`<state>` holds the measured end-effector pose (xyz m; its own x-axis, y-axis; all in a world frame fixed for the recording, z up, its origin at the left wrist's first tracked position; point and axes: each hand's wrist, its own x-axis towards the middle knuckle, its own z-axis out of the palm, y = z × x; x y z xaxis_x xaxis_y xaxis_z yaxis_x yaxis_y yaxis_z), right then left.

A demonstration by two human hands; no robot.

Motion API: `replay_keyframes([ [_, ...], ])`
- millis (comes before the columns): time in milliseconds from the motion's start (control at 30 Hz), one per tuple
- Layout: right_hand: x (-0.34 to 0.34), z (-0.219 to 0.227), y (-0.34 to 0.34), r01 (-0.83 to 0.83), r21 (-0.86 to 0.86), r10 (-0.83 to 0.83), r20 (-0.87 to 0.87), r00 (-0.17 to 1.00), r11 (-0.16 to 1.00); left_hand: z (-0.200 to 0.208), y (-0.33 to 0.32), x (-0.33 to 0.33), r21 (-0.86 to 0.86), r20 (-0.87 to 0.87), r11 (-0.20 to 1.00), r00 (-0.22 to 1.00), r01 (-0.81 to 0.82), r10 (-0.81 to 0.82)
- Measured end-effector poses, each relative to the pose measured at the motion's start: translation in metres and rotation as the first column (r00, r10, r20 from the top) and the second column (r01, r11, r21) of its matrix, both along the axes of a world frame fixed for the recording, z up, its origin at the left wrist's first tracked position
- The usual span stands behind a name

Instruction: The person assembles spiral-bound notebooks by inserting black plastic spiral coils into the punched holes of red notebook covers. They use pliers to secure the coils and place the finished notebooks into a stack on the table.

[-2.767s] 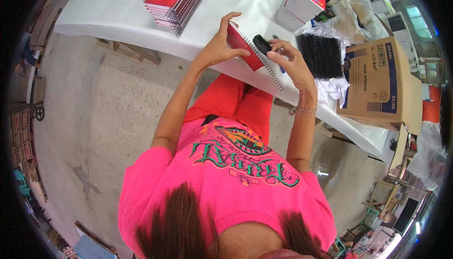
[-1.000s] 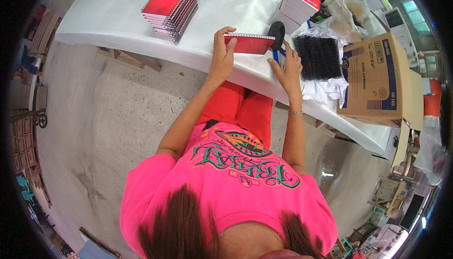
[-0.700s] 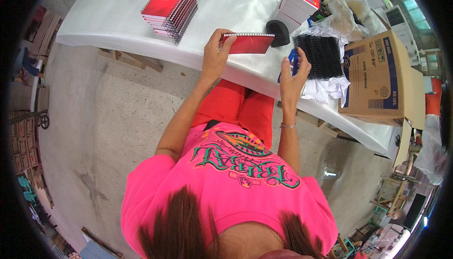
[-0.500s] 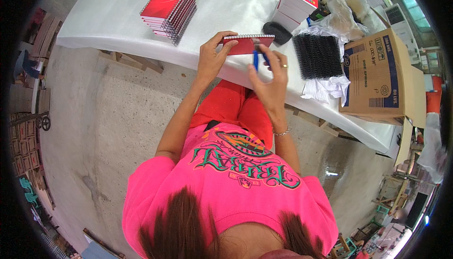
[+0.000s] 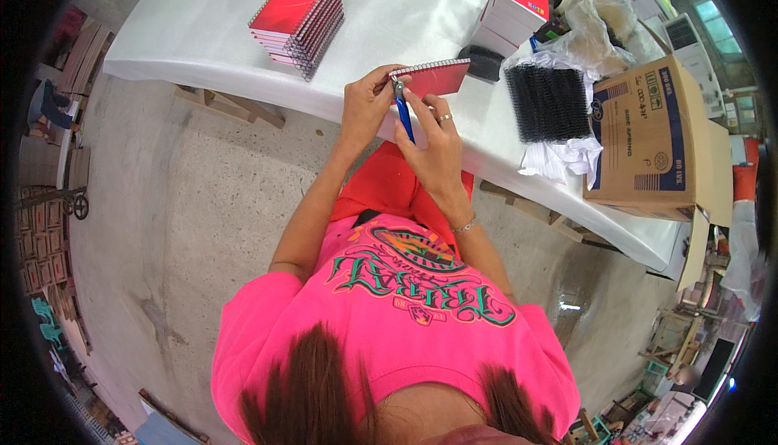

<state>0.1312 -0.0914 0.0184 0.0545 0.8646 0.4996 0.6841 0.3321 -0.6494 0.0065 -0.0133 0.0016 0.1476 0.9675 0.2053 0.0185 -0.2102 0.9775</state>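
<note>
Red notebook (image 5: pixel 442 79): held up a bit tilted over the worktop (image 5: pixel 194 40), close to its near edge, with its coil (image 5: pixel 431 66) on top.
Left hand (image 5: pixel 365 109): its fingers grip the notebook's left end.
Right hand (image 5: pixel 438 149): its fingers are wrapped round the blue-handled pliers (image 5: pixel 404 114).
Blue-handled pliers: a moment ago they were by the middle of the notebook — now the tip is up at the left end of the coil, next to the left fingers. It is too small to tell if the tip is biting the wire.
Black curved block (image 5: pixel 484 64): it was in the right hand before; now it sits on the worktop beside the tall pile (image 5: pixel 515 3).
What it means: the right hand has swapped to the pliers, so the work looks to be at that one coil end.
Coiled notebooks (image 5: pixel 296 23): stacked near the worktop's near edge, toward its left corner.
</note>
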Motion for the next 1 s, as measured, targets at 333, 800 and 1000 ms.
replay_keyframes([
  [333,0.027,0.027,0.009,-0.734,-0.144,-0.069,-0.989,0.132,0.664,0.005,-0.010,0.008,0.212,-0.154,0.968,0.974,-0.134,0.169],
  [800,0.131,-0.041,0.022,0.250,-0.026,-0.235,0.267,0.935,0.968,0.123,0.059,-0.088,0.155,0.307,0.872,0.862,-0.464,0.404],
  [1000,0.126,-0.044,0.022,0.276,0.000,-0.267,0.250,0.931,0.961,0.106,0.095,-0.126,0.159,0.165,0.822,0.835,-0.547,0.524],
])
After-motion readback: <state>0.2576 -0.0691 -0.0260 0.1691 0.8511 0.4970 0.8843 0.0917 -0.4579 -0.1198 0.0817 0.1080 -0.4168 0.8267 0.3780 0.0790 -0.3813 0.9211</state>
